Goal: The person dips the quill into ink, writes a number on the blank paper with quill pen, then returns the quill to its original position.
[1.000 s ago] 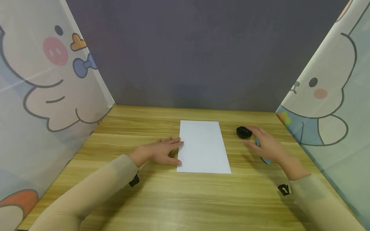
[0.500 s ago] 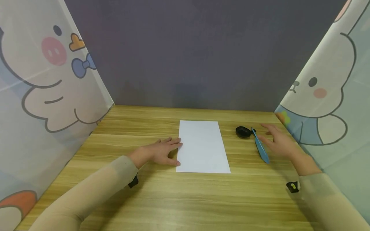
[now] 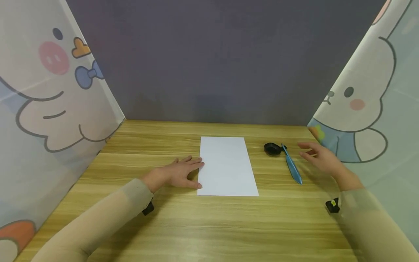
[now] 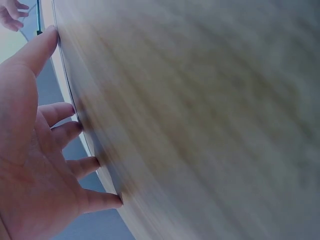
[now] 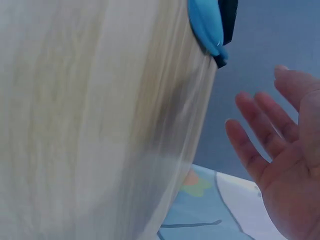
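Observation:
A white sheet of paper [image 3: 227,165] lies on the wooden table. My left hand [image 3: 180,173] rests at its left edge, fingers and thumb spread with their tips on the margin; the left wrist view shows the palm side of this hand [image 4: 45,160]. To the right of the sheet is a long blue feather-shaped thing [image 3: 292,167], its narrow end beside a rounded black object [image 3: 272,149]. Just right of the blue thing, my right hand [image 3: 322,158] hovers above the table, holding nothing. Its fingers look loosely bent in the right wrist view, apart from the blue thing [image 5: 206,25].
The wooden tabletop [image 3: 209,229] meets a dark grey panel [image 3: 216,72] at the back. Cartoon-printed cloths hang at the left [image 3: 75,120] and right [image 3: 363,142] sides. The right arm is near the right cloth.
My right hand has drawn back to the right from the black object, uncovering the blue feather-shaped thing. My left hand stays on the paper's edge. The head view has turned slightly right.

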Motion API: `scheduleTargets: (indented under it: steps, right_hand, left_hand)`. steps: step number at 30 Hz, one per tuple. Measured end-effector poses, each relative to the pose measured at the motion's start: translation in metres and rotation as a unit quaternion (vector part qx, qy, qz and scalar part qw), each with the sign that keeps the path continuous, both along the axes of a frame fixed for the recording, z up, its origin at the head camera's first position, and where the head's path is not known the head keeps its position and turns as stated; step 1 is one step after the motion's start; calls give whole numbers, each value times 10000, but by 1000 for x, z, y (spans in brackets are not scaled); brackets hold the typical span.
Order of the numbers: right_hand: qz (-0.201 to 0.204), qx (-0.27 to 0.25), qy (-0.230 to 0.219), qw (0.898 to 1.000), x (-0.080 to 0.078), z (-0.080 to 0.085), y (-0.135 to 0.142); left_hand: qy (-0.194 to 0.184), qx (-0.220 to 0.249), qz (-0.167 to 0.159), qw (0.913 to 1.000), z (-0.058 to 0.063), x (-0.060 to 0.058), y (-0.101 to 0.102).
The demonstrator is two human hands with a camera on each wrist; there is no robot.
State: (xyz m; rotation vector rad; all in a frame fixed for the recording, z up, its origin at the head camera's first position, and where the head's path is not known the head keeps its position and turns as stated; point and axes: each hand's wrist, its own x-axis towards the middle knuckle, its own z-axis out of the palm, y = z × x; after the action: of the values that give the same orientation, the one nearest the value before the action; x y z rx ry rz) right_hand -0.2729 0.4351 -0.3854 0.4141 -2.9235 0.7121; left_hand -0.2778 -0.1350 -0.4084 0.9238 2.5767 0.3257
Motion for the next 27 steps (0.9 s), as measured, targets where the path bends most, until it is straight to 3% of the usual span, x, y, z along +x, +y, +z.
scheduleTargets:
  steps: [15, 22, 27]
  right_hand:
    - [350, 107, -508, 9980, -33, -9, 3]
    - [472, 358, -488, 9971, -39, -11, -1]
    - [709, 248, -634, 9952, -42, -15, -4]
  left_hand:
    - [-12, 67, 46, 10000, 1, 3, -1]
    - [11, 87, 19, 10000, 1, 3, 0]
    - [-2, 58, 18, 10000, 2, 3, 1]
